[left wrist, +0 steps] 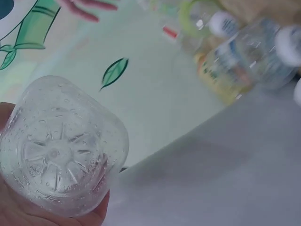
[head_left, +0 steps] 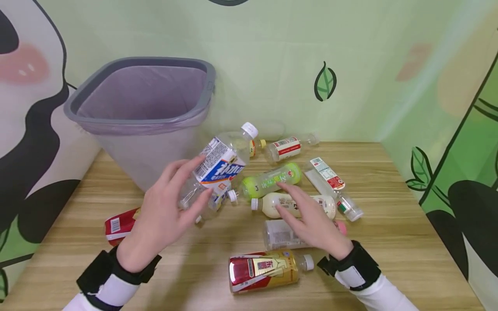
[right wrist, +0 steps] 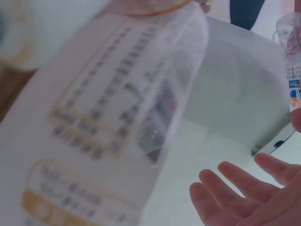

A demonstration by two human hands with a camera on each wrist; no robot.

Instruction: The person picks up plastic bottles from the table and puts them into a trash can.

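My left hand [head_left: 161, 211] grips a clear plastic bottle [head_left: 223, 166] with a blue and white label and a white cap. The bottle is tilted, cap up to the right, beside the bin; its ridged base faces the left wrist view. My right hand [head_left: 311, 220] hovers over the lying bottles, fingers spread, holding nothing. Beneath and around it lie a cream-coloured bottle [head_left: 320, 203], a green-labelled bottle [head_left: 272, 180] and a clear bottle [head_left: 280, 235] with a pink cap. In the right wrist view, a pale labelled bottle [right wrist: 103, 108] fills the left side, blurred.
A grey bin [head_left: 155, 140] with a lilac liner stands at the back left. On the wooden table [head_left: 397, 259] lie red-gold bottles, one in front [head_left: 264, 272] and one partly hidden at left [head_left: 118, 226]. A red-and-white-labelled bottle [head_left: 287, 148] and a flattened bottle [head_left: 328, 177] lie farther back.
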